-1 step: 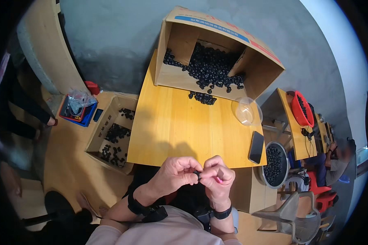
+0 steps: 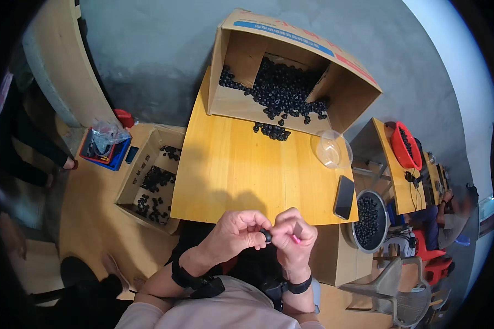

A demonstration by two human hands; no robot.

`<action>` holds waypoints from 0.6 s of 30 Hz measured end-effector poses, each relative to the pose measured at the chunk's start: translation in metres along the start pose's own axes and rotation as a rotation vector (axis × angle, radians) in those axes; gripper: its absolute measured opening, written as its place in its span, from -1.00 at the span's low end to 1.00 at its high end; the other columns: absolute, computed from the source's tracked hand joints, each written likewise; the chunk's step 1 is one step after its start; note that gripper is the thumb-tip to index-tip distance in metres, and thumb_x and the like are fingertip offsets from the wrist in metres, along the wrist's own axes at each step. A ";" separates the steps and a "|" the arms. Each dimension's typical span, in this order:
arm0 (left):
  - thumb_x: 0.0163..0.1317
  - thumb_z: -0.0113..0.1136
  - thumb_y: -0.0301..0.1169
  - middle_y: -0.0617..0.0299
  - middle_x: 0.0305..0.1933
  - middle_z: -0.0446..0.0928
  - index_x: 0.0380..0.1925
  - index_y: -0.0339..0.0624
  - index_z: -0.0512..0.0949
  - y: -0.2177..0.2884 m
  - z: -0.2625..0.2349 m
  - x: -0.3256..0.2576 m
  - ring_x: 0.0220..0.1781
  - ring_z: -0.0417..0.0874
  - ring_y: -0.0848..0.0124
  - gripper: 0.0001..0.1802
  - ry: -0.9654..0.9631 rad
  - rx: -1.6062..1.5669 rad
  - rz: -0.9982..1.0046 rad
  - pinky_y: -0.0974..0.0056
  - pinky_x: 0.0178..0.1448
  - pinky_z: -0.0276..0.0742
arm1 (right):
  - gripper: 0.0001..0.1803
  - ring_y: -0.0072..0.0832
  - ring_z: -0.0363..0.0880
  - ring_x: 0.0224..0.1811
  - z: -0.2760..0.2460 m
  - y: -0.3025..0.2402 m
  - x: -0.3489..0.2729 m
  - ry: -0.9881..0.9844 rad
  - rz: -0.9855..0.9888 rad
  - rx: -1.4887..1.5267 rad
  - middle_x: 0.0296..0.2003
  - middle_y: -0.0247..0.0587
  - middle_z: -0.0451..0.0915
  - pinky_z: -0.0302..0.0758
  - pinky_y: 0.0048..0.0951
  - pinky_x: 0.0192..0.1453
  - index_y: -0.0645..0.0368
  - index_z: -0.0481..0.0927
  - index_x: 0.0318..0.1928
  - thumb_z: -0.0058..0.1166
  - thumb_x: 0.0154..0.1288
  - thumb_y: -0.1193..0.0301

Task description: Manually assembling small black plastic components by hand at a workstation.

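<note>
A small black piece [image 2: 266,234] was pinched between the thumb and forefinger of the left hand [image 2: 240,229], just past the near edge of the table [image 2: 230,181]. The right hand [image 2: 295,241] was closed up narrow beside it, fingers bent, gripping a slim pink thing [image 2: 296,239]; most of that was hidden, so its kind could not be told. The right fingertips were close against the piece, though whether they touched it was unclear.

This one piece was in work and not yet set down. At the far side of the table, a big cardboard box [image 2: 299,41] lay open toward the person, with a large heap of black pieces [image 2: 280,85] inside and a small pile [image 2: 271,131] just outside its mouth. A clear plastic bowl [image 2: 329,149] and a phone [image 2: 344,197] were on the right.

Down to the left, an open carton [image 2: 134,175] held scattered black pieces, far fewer than the heap. To the right, a metal basin [image 2: 383,222] was well filled with them. Which of these lots were finished and which remained, the view did not show.
</note>
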State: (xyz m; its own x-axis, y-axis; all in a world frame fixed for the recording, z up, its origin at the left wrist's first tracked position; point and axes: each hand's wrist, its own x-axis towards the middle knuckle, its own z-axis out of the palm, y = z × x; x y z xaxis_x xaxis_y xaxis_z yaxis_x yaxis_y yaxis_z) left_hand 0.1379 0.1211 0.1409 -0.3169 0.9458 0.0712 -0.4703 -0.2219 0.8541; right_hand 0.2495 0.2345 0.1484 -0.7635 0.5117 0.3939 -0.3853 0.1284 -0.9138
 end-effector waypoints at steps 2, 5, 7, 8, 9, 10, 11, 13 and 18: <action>0.19 0.13 -0.42 0.25 -0.49 0.48 -0.31 -0.31 0.48 -0.004 0.003 0.001 -0.47 0.48 0.54 -0.84 -0.035 -0.055 -0.030 0.47 -0.33 0.42 | -0.92 -0.65 0.29 -0.48 -0.005 0.002 0.002 0.191 0.086 -0.038 -0.43 -0.29 0.43 0.26 -0.65 -0.38 0.29 0.58 -0.40 0.19 0.02 0.60; 0.21 0.11 -0.40 0.21 -0.48 0.49 -0.32 -0.30 0.47 -0.012 0.007 0.003 -0.49 0.48 0.49 -0.83 -0.011 -0.228 -0.017 0.45 -0.35 0.43 | -0.83 -0.69 0.27 -0.51 -0.009 -0.002 0.000 0.202 0.023 -0.071 -0.41 -0.30 0.42 0.20 -0.68 -0.45 0.30 0.57 -0.31 0.20 0.03 0.55; 0.22 0.10 -0.37 0.19 -0.46 0.49 -0.30 -0.30 0.46 -0.017 0.007 0.004 -0.48 0.49 0.47 -0.81 0.001 -0.346 -0.047 0.44 -0.34 0.44 | -0.74 -0.71 0.22 -0.58 -0.010 -0.011 -0.004 0.132 -0.068 -0.286 -0.38 -0.29 0.41 0.17 -0.71 -0.49 0.29 0.56 -0.25 0.26 0.02 0.48; 0.22 0.10 -0.37 0.19 -0.46 0.49 -0.30 -0.30 0.46 -0.020 0.007 0.005 -0.48 0.49 0.47 -0.81 0.003 -0.348 -0.048 0.44 -0.34 0.44 | -0.71 -0.71 0.29 -0.60 -0.010 -0.015 -0.004 0.044 -0.134 -0.398 -0.37 -0.25 0.41 0.22 -0.70 -0.51 0.30 0.55 -0.24 0.29 -0.02 0.50; 0.21 0.11 -0.37 0.19 -0.44 0.50 -0.31 -0.30 0.46 -0.024 0.008 0.006 -0.47 0.49 0.47 -0.80 -0.002 -0.376 -0.047 0.44 -0.33 0.43 | -0.70 -0.68 0.36 -0.59 -0.006 -0.016 -0.004 0.020 -0.172 -0.410 -0.37 -0.23 0.42 0.28 -0.68 -0.51 0.31 0.55 -0.24 0.30 -0.04 0.54; 0.20 0.12 -0.36 0.19 -0.43 0.50 -0.31 -0.30 0.46 -0.027 0.008 0.007 -0.46 0.49 0.47 -0.80 -0.007 -0.403 -0.046 0.44 -0.33 0.43 | -0.69 -0.66 0.44 -0.58 0.000 -0.016 -0.005 -0.004 -0.210 -0.421 -0.37 -0.20 0.42 0.33 -0.66 -0.50 0.33 0.55 -0.23 0.30 -0.05 0.58; 0.19 0.14 -0.36 0.19 -0.40 0.50 -0.30 -0.30 0.47 -0.029 0.007 0.007 -0.44 0.49 0.48 -0.79 -0.055 -0.432 -0.031 0.44 -0.32 0.43 | -0.73 -0.56 0.55 -0.55 0.003 -0.019 -0.005 0.011 -0.176 -0.347 -0.38 -0.17 0.43 0.42 -0.61 -0.49 0.35 0.56 -0.26 0.27 -0.06 0.66; 0.19 0.14 -0.36 0.20 -0.41 0.49 -0.31 -0.30 0.48 -0.027 0.008 0.008 -0.44 0.49 0.48 -0.79 -0.070 -0.383 -0.041 0.44 -0.33 0.43 | -0.77 -0.53 0.57 -0.55 -0.001 -0.016 -0.008 0.022 -0.097 -0.257 -0.39 -0.16 0.43 0.45 -0.60 -0.49 0.36 0.56 -0.30 0.25 -0.04 0.67; 0.18 0.15 -0.36 0.23 -0.44 0.48 -0.32 -0.30 0.48 -0.029 0.001 0.007 -0.45 0.48 0.48 -0.79 -0.166 -0.266 -0.037 0.43 -0.34 0.41 | -0.88 -0.58 0.52 -0.55 -0.003 -0.026 -0.001 -0.021 0.035 -0.158 -0.45 -0.21 0.44 0.39 -0.63 -0.50 0.36 0.59 -0.38 0.22 -0.01 0.66</action>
State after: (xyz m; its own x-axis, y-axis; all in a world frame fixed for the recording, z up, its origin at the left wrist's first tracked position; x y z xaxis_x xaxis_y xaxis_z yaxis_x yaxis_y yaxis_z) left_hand 0.1500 0.1339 0.1173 -0.1670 0.9754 0.1442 -0.6847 -0.2199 0.6949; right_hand 0.2620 0.2334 0.1718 -0.7862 0.5006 0.3623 -0.2735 0.2439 -0.9305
